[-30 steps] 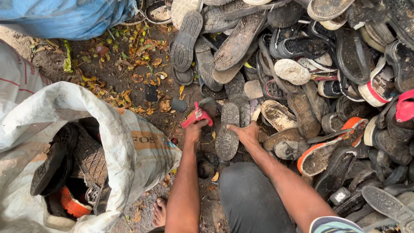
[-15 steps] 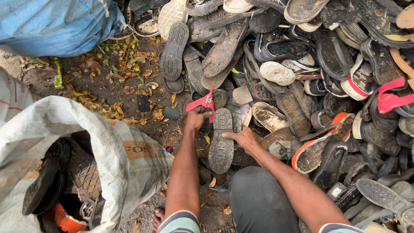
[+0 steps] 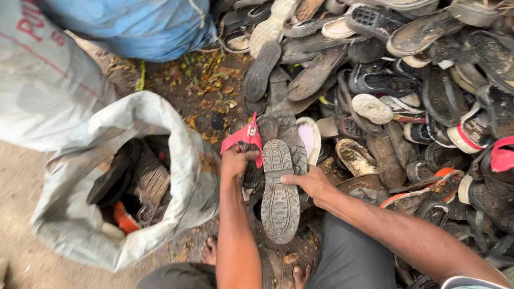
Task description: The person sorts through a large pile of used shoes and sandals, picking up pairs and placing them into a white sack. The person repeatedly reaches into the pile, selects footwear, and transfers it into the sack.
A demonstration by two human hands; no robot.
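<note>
The left hand point(image 3: 236, 162) closes its fingers around a red sandal strap point(image 3: 245, 138), which sticks up above the fist. Just beside it, the right hand point(image 3: 312, 183) pinches the edge of a grey shoe sole point(image 3: 279, 195) lying tread-up between both forearms. A white sack point(image 3: 176, 160) holding dark soles gapes at left; a heap of worn footwear point(image 3: 396, 91) spreads right.

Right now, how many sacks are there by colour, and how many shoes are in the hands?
White sacks: 2 (open sack, sack at left edge)
Blue sack: 1
Shoes in hands: 2 (red sandal, left hand; grey shoe, right hand)
Total: 5
</note>
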